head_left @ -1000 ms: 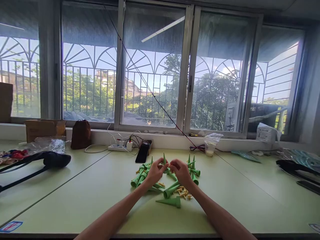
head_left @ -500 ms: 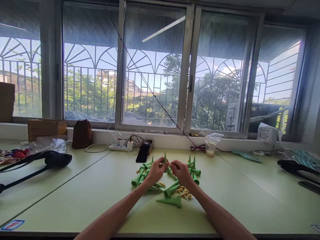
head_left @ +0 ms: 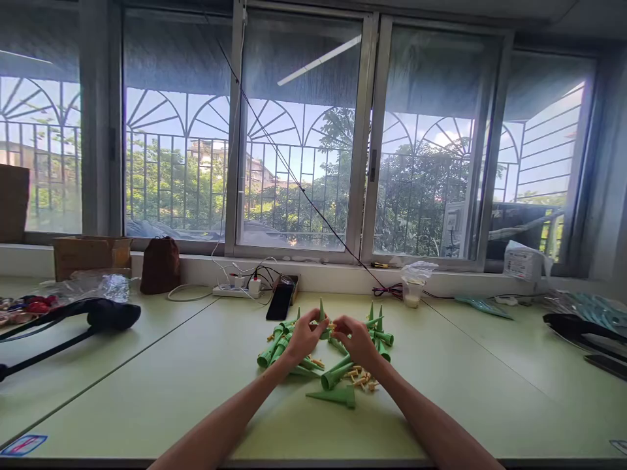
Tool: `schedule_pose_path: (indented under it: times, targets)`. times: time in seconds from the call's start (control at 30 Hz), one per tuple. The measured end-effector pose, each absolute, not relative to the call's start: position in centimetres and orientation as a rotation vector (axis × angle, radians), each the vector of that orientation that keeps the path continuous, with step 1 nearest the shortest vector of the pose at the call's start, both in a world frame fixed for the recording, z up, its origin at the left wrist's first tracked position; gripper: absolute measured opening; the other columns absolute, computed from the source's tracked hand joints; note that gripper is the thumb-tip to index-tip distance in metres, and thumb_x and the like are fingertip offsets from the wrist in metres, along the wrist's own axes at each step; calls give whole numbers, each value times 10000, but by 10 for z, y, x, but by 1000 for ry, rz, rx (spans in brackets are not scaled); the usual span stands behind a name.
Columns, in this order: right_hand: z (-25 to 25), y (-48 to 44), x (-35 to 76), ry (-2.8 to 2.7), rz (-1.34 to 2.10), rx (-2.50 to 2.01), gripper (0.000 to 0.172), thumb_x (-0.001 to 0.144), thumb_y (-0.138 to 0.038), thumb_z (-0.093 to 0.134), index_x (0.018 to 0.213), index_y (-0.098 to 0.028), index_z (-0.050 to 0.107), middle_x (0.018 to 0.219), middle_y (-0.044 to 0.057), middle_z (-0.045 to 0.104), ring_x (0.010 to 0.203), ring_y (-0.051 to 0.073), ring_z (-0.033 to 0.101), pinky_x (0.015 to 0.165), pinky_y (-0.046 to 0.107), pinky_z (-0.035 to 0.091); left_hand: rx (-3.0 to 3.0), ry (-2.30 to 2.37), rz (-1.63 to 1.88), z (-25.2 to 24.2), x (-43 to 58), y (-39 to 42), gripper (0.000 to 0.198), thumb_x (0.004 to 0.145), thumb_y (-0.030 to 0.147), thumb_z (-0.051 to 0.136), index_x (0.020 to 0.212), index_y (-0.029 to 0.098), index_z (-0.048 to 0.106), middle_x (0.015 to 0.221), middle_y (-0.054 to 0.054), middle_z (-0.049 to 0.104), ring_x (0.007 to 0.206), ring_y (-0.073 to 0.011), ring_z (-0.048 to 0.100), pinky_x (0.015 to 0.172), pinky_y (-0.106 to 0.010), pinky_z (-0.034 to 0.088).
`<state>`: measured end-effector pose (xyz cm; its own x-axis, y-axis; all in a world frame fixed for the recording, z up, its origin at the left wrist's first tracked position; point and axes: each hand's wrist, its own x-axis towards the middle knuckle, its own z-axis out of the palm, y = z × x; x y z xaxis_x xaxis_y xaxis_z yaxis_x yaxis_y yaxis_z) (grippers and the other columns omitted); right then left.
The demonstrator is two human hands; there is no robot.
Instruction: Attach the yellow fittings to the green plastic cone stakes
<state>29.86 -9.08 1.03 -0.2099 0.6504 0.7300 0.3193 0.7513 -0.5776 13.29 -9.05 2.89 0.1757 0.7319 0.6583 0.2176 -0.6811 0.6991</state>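
Note:
My left hand is closed on a green cone, its tip pointing up. Close beside it, my right hand pinches a small yellow piece near the cone's side. Green cones lie in a pile at the left, and more green cones are at the right, some upright. Nearer to me, one cone lies on its side, below several small yellow pieces.
The pale table spans the view. At its back are a phone, a power strip, a brown pouch and a plastic cup. Black straps lie left; a black object lies right.
My right hand has shifted slightly, and the small yellow piece at its fingertips now shows more clearly. The green cone in my left hand has moved slightly left.

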Motion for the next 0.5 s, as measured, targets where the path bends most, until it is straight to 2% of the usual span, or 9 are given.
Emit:
schedule_pose_path:
  times: [0.23,0.5]
  targets:
    - [12,-94,298,-1824,306,-785,48,763,-203,605,771,-160,623,664,-1,618,599,123,513,602,232,405,2011,907,1517,29,136,-94,237,808,394,579,782,159,572,742,-11,601,653,-126,548,584,-205,443]
    - [10,-93,297,-1838,311,-813,114,799,-262,590,759,-161,626,610,-6,594,565,118,485,558,215,384,2086,920,1502,30,136,-96,261,844,414,531,775,163,554,717,0,582,568,-98,492,530,-199,387]
